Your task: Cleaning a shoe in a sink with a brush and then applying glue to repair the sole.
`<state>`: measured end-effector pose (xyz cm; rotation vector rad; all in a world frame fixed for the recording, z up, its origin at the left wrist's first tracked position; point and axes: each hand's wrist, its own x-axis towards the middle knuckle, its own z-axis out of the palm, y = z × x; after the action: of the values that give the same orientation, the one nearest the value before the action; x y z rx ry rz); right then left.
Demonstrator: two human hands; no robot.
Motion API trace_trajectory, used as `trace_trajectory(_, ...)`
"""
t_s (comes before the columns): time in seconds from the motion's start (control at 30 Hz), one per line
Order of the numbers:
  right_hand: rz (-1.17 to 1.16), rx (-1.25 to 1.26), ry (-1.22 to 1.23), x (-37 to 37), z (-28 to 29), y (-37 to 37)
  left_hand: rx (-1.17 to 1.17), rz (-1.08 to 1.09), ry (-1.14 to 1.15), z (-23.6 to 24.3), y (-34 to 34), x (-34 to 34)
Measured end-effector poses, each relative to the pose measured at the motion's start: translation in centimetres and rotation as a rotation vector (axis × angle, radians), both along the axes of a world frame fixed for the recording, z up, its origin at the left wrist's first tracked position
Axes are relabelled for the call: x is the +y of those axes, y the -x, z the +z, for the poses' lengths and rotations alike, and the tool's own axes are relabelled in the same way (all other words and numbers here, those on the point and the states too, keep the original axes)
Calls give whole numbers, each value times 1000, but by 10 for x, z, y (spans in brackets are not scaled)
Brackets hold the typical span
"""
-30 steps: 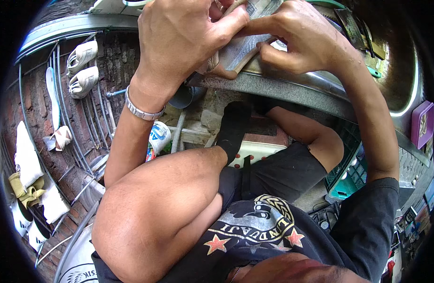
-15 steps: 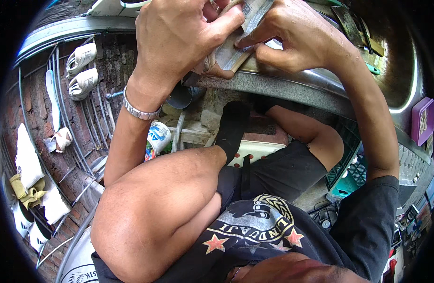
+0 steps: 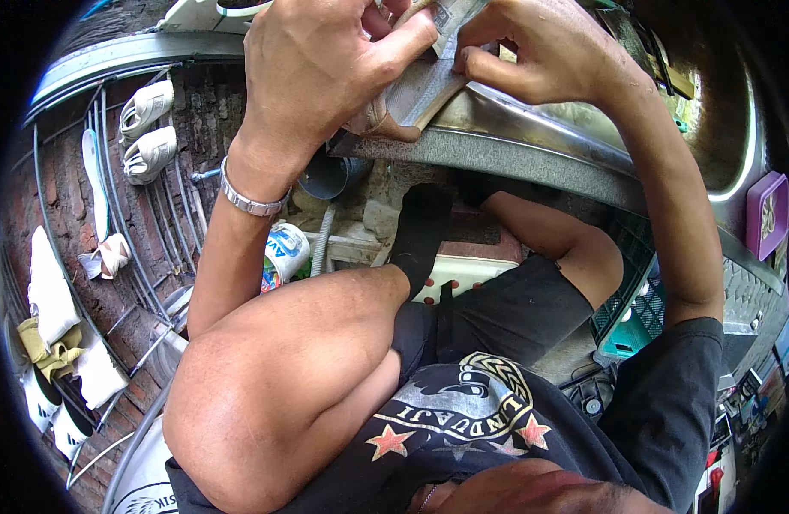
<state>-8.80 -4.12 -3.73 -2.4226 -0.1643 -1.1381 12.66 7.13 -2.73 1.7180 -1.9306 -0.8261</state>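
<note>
A tan and grey shoe [image 3: 411,98], with its worn greyish lining showing and a small label near its top, is held over the metal sink's near edge at the top of the view. My left hand [image 3: 313,64] grips its left side, thumb laid across the upper part. Thumb and forefinger of my right hand [image 3: 553,56] are bent together against the shoe's right side, pinching there. The upper end of the shoe is cut off by the picture's edge, so some fingertips are hidden.
The steel sink [image 3: 540,158] runs across in front of me, with a brush-like tool [image 3: 673,77] in it. A purple container [image 3: 767,214] stands at the right. White shoes [image 3: 146,128] hang on a wall rack at the left. Below are a white bucket [image 3: 285,248] and green crate [image 3: 630,334].
My right hand has shifted up along the shoe, from lower on its lining to its right edge. The shoe has moved slightly left, with my left hand still on it.
</note>
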Motion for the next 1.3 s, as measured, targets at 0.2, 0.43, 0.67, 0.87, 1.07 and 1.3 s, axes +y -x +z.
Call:
trace_trajectory(0.2, -599, 563, -143, -14, 3, 9, 2, 3, 3, 0, 0, -1)
trace_trajectory(0.43, -588, 647, -120, -23, 3, 12, -10, 4, 17, -1, 1, -4)
trace_trajectory(0.67, -381, 633, -145, -30, -2, 15, -18, 4, 27, -2, 3, -6)
trace_trajectory(0.87, 52, -27, -96, -28, -10, 3, -15, 3, 30, -3, 3, -7)
trace_trajectory(1.07, -236, 655, -256, -25, -7, 11, -12, 1, 26, -4, 4, -8)
trace_trajectory(1.3, 9, 626, -381, -12, -16, 6, -5, -1, 23, -3, 5, -7)
